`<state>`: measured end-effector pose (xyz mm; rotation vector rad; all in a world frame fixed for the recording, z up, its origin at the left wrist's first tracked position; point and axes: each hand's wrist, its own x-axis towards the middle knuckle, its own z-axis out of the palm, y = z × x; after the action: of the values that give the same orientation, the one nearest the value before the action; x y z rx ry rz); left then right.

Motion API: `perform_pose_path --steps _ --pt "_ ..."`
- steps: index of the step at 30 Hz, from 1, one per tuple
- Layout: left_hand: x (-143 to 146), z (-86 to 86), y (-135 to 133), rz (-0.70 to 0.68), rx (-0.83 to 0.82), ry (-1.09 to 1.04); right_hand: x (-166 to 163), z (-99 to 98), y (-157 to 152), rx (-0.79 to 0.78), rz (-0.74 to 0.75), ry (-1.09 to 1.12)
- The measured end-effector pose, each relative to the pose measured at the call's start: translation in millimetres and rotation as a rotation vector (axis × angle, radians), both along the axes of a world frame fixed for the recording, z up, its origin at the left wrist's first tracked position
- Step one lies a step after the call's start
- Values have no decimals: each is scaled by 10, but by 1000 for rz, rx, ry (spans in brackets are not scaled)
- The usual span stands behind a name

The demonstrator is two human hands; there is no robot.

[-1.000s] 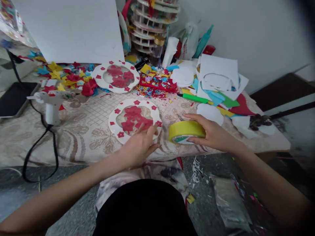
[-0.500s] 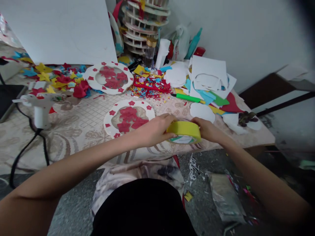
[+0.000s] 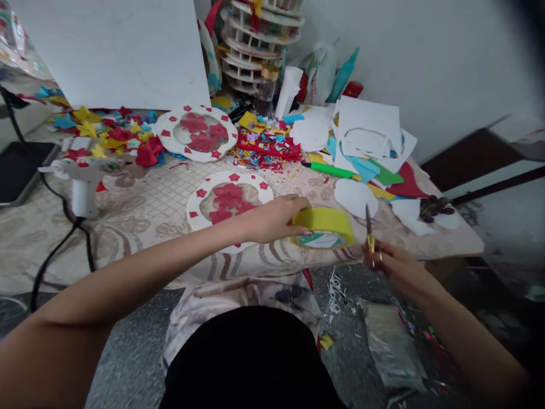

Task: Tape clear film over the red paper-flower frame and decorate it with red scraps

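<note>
My left hand is closed on the left side of a wide roll of yellow tape, held tilted near the table's front edge. To the right of the roll, my right hand grips a pair of scissors by their gold handles, with the blades pointing up and away from me. Left of the tape lies a white scalloped frame with red flowers and squares on its rim, partly covered by my left forearm. A similar white frame rests behind it.
A glue gun with a black cord stands at left, near a phone. Coloured paper scraps and a green marker lie mid-table. White paper cut-outs are at right. A tiered white stand rises at the back.
My right hand has left the tape roll and moved right; scissors now show in it. My left hand still holds the tape. The view has shifted slightly.
</note>
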<state>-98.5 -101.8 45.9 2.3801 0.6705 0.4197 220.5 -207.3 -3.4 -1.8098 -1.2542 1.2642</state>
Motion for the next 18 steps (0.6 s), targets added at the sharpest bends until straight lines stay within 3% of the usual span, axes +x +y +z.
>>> perform_pose_path --steps 4,7,10,12,18 --pt "4 25 34 -7 -25 6 -411 -180 -726 -193 1 331" --pt "10 51 30 -5 -32 20 -885 -328 -1037 -167 92 459" --pt "20 58 33 -4 -20 36 -1205 -366 -1110 -144 316 497" --pt "30 50 48 -11 -5 41 -1329 -335 -1084 -116 380 465" --pt "66 38 79 -26 16 35 -1724 -311 -937 -125 364 425"
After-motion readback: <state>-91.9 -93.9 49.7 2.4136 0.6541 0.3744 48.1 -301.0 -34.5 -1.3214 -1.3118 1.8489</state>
